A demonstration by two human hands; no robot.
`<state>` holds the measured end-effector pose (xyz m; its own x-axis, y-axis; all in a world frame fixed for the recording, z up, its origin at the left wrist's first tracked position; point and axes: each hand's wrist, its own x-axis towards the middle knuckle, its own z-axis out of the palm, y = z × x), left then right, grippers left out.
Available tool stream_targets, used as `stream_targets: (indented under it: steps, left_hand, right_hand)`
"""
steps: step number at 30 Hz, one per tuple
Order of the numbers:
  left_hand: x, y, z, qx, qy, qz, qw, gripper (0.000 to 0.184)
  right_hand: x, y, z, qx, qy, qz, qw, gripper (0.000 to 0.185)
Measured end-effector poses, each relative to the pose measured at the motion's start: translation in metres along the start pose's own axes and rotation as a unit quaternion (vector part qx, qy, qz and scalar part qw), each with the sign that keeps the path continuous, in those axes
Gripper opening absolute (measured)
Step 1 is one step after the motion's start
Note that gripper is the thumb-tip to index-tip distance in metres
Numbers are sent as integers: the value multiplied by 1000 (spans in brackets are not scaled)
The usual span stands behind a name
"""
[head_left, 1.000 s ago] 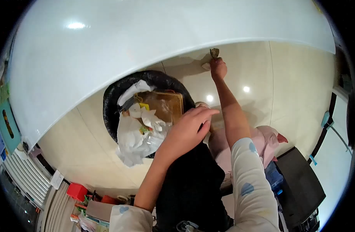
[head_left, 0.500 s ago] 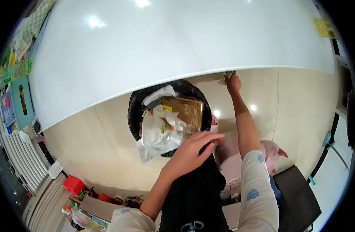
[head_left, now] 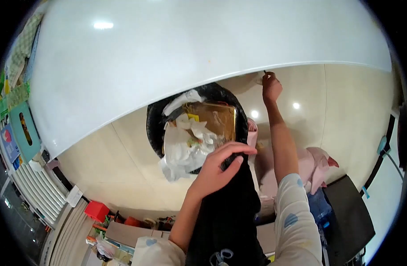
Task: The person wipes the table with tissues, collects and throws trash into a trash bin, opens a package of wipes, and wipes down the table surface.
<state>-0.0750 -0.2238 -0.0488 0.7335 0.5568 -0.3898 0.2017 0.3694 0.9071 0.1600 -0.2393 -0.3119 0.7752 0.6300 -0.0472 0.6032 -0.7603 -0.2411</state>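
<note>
holding small object (head_left: 265,72) pinched in right hand (head_left: 272,87), now mostly hidden by bench (head_left: 212,40) edge, unlike a second ago; hard to judge contact with floor (head_left: 349,111). resting left hand (head_left: 219,167) half-curled, apparently empty, near bin (head_left: 153,135).

The bench (head_left: 203,44) at twelve o'clock was white, the floor tiles (head_left: 128,155) beige. The bin liner (head_left: 155,131) was black, the crumpled paper (head_left: 176,148) white, the tray (head_left: 229,120) golden brown. At nine o'clock the slotted box (head_left: 35,128) was teal; at five the white sleeve (head_left: 296,241) bore blue hearts.
</note>
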Motion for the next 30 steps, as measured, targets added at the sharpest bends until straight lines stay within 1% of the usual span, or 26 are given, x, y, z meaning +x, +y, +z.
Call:
stream_targets:
  steps: [1, 2, 3, 4, 5, 6, 7, 8, 9, 10, 11, 12, 13, 14, 15, 16, 18, 22, 23, 24, 25, 26, 27, 29, 30]
  left_hand:
    - [-5, 0, 3, -17, 18, -12, 1000, 21]
    - [-10, 1, 6, -34, 35, -21, 999, 21]
    - [-18, 3, 11, -72, 69, -66, 993, 21]
    - [-25, 6, 15, -77, 68, -66, 993, 21]
    - [-32, 9, 18, -85, 122, -103, 984, 21]
    - [-40, 12, 21, -92, 176, -140, 970, 21]
    - [-48, 13, 22, -93, 197, -150, 965, 20]
    - [-58, 11, 22, -98, 197, -148, 964, 20]
    - [-68, 8, 22, -91, 196, -155, 964, 19]
    - [-73, 12, 21, -83, 196, -158, 964, 19]
    - [-78, 22, 21, -75, 195, -179, 961, 19]
    - [-83, 29, 21, -79, 199, -169, 962, 19]
    - [-89, 33, 19, -72, 185, -180, 963, 19]
    - [-94, 34, 18, -64, 171, -190, 965, 19]
    - [-99, 32, 20, -55, 184, -170, 967, 18]
    - [-102, 32, 23, -57, 189, -164, 967, 18]
    - [-110, 33, 26, -60, 213, -171, 960, 18]
    - [-119, 50, 36, -93, 236, -154, 955, 18]
    - [-120, 56, 38, -88, 230, -170, 954, 20]
    - [-122, 61, 39, -83, 222, -187, 953, 22]
    - [-123, 66, 40, -84, 224, -183, 953, 22]
    - [-124, 70, 40, -82, 243, -180, 949, 21]
    - [-124, 74, 41, -81, 262, -178, 945, 21]
    - [-121, 78, 37, -75, 275, -175, 943, 22]
    - [-119, 86, 35, -68, 285, -178, 939, 23]
  right_hand:
    - [-9, -9, -24, -6, -7, 1, 1000, 12]
    - [-16, -17, -51, 105, 16, 32, 994, 11]
    - [-27, -23, -75, 215, 40, 62, 974, 11]
    - [-41, -28, -97, 250, 61, 55, 965, 10]
    - [-61, -45, -134, 363, 24, 72, 929, 12]
    - [-79, -57, -166, 313, -25, 81, 946, 9]
    - [-101, -75, -190, 462, -71, 138, 873, 6]
    - [-123, -81, -195, 572, -115, 149, 798, 6]
    - [-140, -88, -194, 536, -134, 80, 830, 9]
    - [-147, -108, -212, 479, -197, 101, 849, 10]
    - [-154, -120, -215, 449, -230, 113, 856, 13]
    - [-161, -125, -208, 420, -262, 124, 860, 16]
    - [-165, -128, -202, 420, -259, 116, 862, 16]
    - [-167, -130, -192, 382, -240, 83, 888, 20]
    - [-166, -130, -189, 343, -221, 50, 912, 24]
    - [-163, -131, -194, 342, -221, 42, 912, 24]
    - [-160, -132, -202, 273, -263, 67, 923, 32]
    - [-166, -127, -213, 242, -262, 101, 929, 36]
    - [-168, -125, -214, 252, -267, 59, 928, 40]
    - [-168, -127, -222, 253, -265, 54, 929, 40]
    - [-168, -128, -230, 348, -327, 136, 868, 43]
    - [-167, -129, -239, 435, -382, 214, 786, 46]
    - [-165, -134, -257, 435, -381, 210, 788, 46]
    - [-156, -149, -302, 524, -494, 303, 624, 47]
    - [-157, -149, -313, 525, -493, 298, 626, 47]
